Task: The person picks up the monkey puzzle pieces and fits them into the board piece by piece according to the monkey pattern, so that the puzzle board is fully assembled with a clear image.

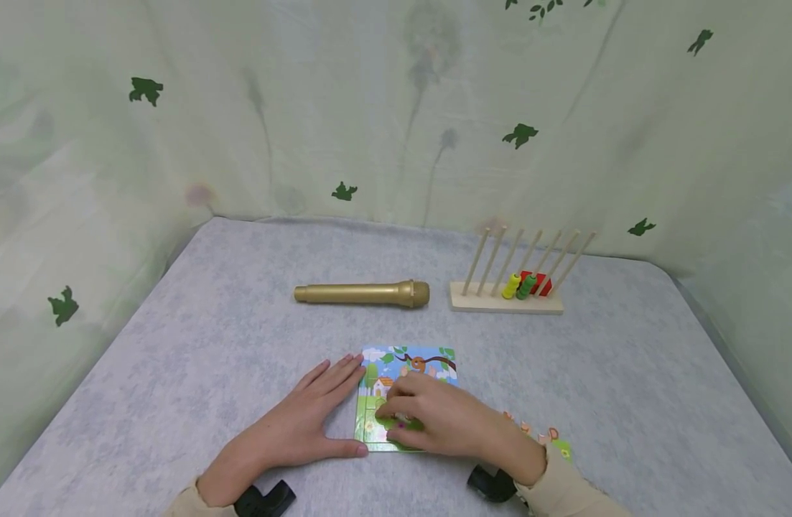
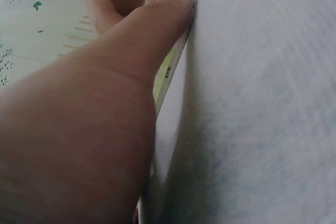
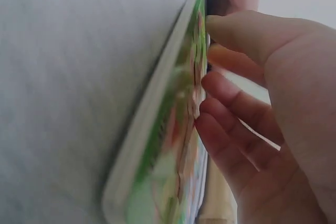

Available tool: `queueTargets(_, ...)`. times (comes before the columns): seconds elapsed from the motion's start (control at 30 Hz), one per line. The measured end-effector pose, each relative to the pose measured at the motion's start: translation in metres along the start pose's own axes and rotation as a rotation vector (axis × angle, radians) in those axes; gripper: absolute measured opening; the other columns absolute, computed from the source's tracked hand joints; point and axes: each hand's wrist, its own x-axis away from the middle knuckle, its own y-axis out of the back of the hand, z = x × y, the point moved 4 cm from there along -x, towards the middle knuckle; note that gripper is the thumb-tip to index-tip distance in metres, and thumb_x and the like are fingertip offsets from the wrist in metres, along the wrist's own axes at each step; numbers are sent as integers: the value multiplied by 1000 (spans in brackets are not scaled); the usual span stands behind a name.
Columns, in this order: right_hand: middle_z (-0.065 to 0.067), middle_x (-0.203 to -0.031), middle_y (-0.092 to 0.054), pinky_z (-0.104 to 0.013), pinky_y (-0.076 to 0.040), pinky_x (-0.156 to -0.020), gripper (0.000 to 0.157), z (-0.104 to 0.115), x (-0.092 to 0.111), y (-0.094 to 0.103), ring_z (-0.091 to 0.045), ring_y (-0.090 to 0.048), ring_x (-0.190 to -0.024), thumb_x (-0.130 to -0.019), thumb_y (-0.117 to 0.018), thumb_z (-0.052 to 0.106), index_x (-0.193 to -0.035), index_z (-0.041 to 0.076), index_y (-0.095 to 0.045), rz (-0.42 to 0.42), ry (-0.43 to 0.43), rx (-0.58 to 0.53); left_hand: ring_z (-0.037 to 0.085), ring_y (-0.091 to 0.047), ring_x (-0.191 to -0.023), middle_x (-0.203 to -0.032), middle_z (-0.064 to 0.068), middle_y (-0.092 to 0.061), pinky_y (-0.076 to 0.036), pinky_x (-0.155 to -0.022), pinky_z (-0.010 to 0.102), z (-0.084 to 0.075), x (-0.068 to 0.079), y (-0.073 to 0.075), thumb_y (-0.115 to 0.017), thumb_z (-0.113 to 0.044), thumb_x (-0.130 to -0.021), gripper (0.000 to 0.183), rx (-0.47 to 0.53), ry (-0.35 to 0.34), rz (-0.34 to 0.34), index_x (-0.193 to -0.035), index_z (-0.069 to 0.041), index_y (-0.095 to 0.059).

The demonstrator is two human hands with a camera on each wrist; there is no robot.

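A square picture puzzle [image 1: 372, 402], printed with a house, a tree and a bird on a branch, lies flat on the table. My left hand [image 1: 311, 416] rests along its left side, fingers extended and thumb at the lower left corner. Over the puzzle's lower middle is my right hand [image 1: 434, 416], fingers bent and fingertips down on the picture. The right wrist view shows the puzzle's side [image 3: 144, 145] edge-on, with the right fingertips touching its face. Whether a piece is pinched there is hidden by the fingers.
Loose puzzle pieces [image 1: 564, 449] lie beside my right forearm, partly covered by it. Behind the puzzle lies a gold microphone [image 1: 357, 294]. To its right stands a wooden peg rack [image 1: 505, 304] with yellow, green and red beads. A pale printed curtain [image 1: 383, 108] surrounds the table.
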Motion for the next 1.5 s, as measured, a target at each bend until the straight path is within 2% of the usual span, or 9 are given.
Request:
queueTargets(0.1,11,-106,-67,-14,-49,-85,17,-2,2,5,-2,-55,-92,-98,-72,30,-112,22,-78,-11,4,2,21,-17,-160,-173,0,-18,5,-127,22,0,0,0,-67,-76,-84,110,-3,2,0,-164,-11,-28)
queueTargets(0.17,11,-106,-67,-21,-52,-97,17,-4,5,9,-1,-55,-93,-98,-72,31,-112,23,-79,-13,-7,-5,21,-17,-160,-173,0,-17,5,-127,22,0,-1,0,-67,-76,-83,111,-1,5,3,-164,-11,-28)
queueTargets(0.3,12,-106,-67,-22,-54,-93,18,-10,14,18,-2,-54,-91,-100,-71,32,-113,23,-80,-11,-36,-42,21,-16,-160,-173,0,-17,3,-127,24,0,-1,0,-67,-76,-83,111,13,14,10,-164,-11,-28)
queueTargets(0.4,12,-107,-67,-17,-51,-79,19,-15,24,24,-2,-55,-93,-101,-69,31,-115,24,-80,-13,-69,-65,21,-16,-160,-173,0,-18,1,-128,27,0,-1,0,-67,-76,-83,111,21,22,14,-164,-11,-28)
queueTargets(0.67,14,-109,-66,-20,-55,-79,17,-28,62,36,-3,-57,-97,-99,-73,24,-113,27,-80,-66,-124,-60,19,-14,-160,-173,-2,-16,-1,-128,34,1,-1,-1,-67,-78,-81,114,25,55,44,-164,-12,-27)
queueTargets(0.83,14,-116,-67,-28,-58,-87,23,-42,76,43,-5,-60,-106,-100,-71,33,-121,25,-77,-50,-207,-95,20,-14,-160,-173,-1,-15,-2,-128,36,2,0,1,-68,-77,-81,114,16,61,48,-164,-11,-27)
queueTargets(0.97,15,-121,-67,-34,-60,-92,31,-50,82,49,-7,-62,-112,-99,-70,38,-126,23,-74,-42,-254,-128,19,-13,-160,-173,-2,-15,-2,-128,36,2,-1,0,-67,-77,-82,113,14,55,44,-164,-12,-27)
queueTargets(1.33,12,-122,-69,-34,-58,-93,33,-57,90,56,-8,-63,-111,-97,-73,37,-127,23,-72,-18,-278,-174,19,-14,-160,-173,-2,-16,-2,-128,35,1,-1,0,-67,-78,-81,113,12,48,40,-164,-12,-27)
queueTargets(1.5,13,-121,-69,-34,-58,-92,33,-59,91,57,-8,-63,-111,-97,-73,39,-126,24,-72,-4,-298,-172,19,-14,-160,-173,-1,-16,2,-128,28,1,-1,0,-66,-78,-82,113,7,41,32,-164,-11,-28)
